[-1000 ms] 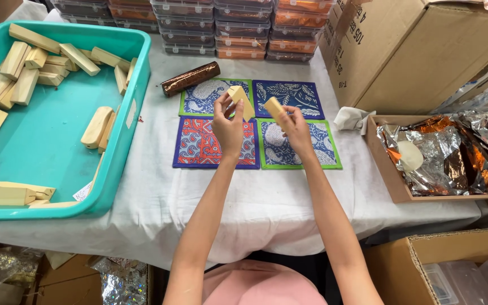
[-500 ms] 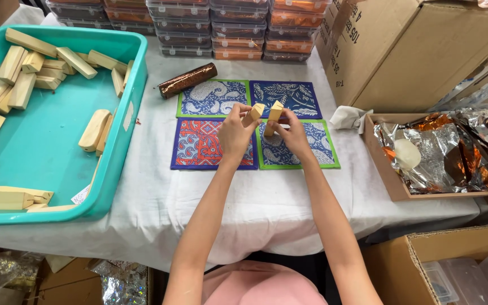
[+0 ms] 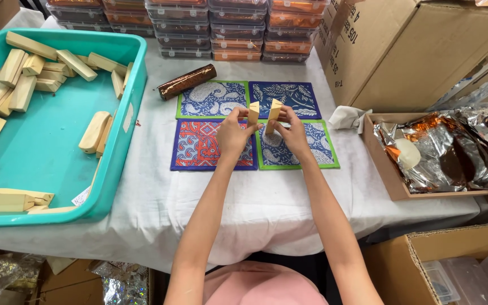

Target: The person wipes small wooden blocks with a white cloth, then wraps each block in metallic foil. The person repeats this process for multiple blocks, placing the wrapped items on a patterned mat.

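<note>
Above four patterned mats (image 3: 216, 148) on white table (image 3: 266, 203), my left hand (image 3: 231, 134) pinches one wooden block (image 3: 253, 113) upright; my right hand (image 3: 292, 133) pinches second block (image 3: 273, 113), tilted, just beside first. Teal bin (image 3: 121, 141) of blocks at left.

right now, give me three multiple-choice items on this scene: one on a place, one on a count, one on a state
1. Where is the teal tub?
A. left of the mats
B. right of the mats
C. on the floor

2. How many patterned mats lie on the table?
A. two
B. four
C. six

3. How are the two wooden blocks held?
A. flat
B. stacked
C. upright, side by side

A: the tub sits left.
B: four mats form a square.
C: left hand and right hand hold left block and right block on end.
</note>
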